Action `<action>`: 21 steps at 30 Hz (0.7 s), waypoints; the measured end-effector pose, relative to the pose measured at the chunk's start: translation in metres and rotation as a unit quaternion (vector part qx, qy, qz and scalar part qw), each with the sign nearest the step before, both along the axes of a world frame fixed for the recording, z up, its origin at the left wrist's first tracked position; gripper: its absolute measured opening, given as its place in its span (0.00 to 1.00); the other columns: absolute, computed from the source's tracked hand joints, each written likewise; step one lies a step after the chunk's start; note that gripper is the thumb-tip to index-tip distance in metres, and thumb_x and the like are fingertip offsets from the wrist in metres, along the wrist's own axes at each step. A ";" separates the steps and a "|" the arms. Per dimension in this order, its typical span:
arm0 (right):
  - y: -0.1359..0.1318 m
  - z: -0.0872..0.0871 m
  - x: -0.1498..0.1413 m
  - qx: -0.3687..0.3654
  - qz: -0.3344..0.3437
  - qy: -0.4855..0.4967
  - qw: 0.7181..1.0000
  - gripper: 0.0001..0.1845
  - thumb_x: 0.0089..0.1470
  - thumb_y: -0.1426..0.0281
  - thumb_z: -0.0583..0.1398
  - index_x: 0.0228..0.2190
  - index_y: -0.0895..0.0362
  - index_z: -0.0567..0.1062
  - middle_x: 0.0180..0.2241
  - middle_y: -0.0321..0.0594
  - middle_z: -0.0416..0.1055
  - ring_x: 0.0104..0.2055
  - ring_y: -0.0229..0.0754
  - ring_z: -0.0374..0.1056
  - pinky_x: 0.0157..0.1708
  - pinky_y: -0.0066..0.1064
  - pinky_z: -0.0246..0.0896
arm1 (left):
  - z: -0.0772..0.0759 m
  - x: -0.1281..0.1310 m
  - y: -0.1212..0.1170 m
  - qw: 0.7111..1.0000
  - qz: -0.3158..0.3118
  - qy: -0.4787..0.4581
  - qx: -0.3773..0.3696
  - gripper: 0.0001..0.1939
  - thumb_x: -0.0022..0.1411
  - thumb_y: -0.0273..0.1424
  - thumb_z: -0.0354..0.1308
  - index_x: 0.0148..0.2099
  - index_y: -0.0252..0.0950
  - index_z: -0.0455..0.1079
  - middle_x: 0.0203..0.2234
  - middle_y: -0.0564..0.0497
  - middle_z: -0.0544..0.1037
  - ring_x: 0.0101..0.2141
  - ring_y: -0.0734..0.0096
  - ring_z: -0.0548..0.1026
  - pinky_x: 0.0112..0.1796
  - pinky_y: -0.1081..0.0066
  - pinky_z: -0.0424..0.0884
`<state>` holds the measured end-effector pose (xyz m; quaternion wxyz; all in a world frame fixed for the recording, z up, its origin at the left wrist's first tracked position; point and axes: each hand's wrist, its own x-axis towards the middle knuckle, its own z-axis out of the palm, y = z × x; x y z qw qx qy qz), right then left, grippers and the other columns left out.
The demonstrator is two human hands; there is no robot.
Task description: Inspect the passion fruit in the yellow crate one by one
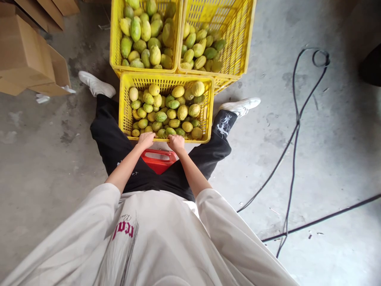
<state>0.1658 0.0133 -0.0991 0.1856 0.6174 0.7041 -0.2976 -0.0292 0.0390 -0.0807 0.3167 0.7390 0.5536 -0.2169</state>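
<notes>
A yellow plastic crate [125, 107] full of green and yellow fruit [166, 109] stands on the floor between my legs. My left hand [145, 140] and my right hand [176, 142] are both curled over its near rim, side by side. Just below my hands a red stool [158, 160] shows between my thighs.
Two more yellow crates of fruit stand behind, one on the left [114, 43] and one on the right [244, 43]. Cardboard boxes [26, 55] lie at the far left. Black cables [293, 139] run across the concrete floor on the right.
</notes>
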 end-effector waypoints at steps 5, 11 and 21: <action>0.000 0.001 -0.001 0.005 -0.002 0.001 1.000 0.21 0.76 0.74 0.58 0.60 0.61 0.88 0.60 0.57 0.86 0.61 0.60 0.81 0.55 0.37 0.71 | 0.000 0.000 -0.001 1.000 0.001 0.000 0.005 0.18 0.78 0.23 0.62 0.65 0.38 0.83 0.65 0.39 0.85 0.67 0.47 0.82 0.63 0.60 0.78; -0.001 0.003 -0.001 0.025 0.002 0.008 1.000 0.20 0.77 0.76 0.58 0.61 0.63 0.85 0.61 0.61 0.84 0.65 0.60 0.76 0.59 0.38 0.68 | 0.001 0.000 0.000 1.000 0.002 -0.004 0.009 0.17 0.78 0.23 0.63 0.63 0.37 0.82 0.64 0.37 0.84 0.67 0.46 0.81 0.64 0.57 0.78; 0.000 0.007 -0.003 0.025 0.004 -0.001 1.000 0.18 0.79 0.75 0.60 0.63 0.61 0.84 0.63 0.59 0.81 0.66 0.60 0.74 0.59 0.36 0.68 | 0.003 0.003 -0.003 1.000 0.002 0.007 0.023 0.16 0.78 0.23 0.62 0.64 0.33 0.78 0.63 0.33 0.84 0.68 0.45 0.79 0.64 0.58 0.76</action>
